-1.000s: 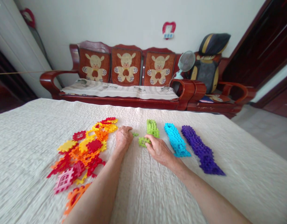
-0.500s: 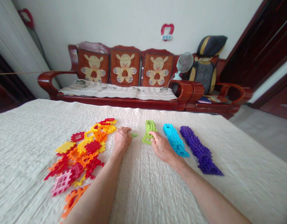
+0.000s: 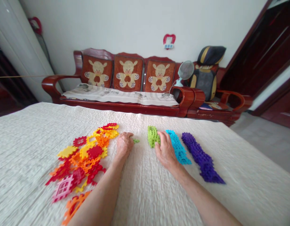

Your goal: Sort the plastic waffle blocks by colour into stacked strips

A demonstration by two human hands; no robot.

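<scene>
My left hand (image 3: 125, 144) rests low over the cloth with its fingers curled in. A small green plastic piece (image 3: 136, 141) pokes out past its fingertips; the rest of the piece is hidden by the hand. To the right, my right hand (image 3: 166, 151) grips the near right end of a row of light green interlocking building pieces (image 3: 152, 135), thumb and fingers closed against them. Just beyond that hand lies a row of light blue building pieces (image 3: 177, 146), partly covered by it. A dark purple row (image 3: 201, 155) lies farther right.
A loose heap of red, yellow and orange building pieces (image 3: 88, 153) spreads left of my left arm, with a pink window-shaped piece (image 3: 63, 188) at its near side. All lie on a cream textured cloth (image 3: 145, 194). Behind stand a wooden sofa (image 3: 126, 108) and a small fan (image 3: 186, 70).
My right hand has shifted slightly right and pressed against the green row, whose near end now looks more upright and compact. My left hand stays by the small green piece. The view has tilted slightly.
</scene>
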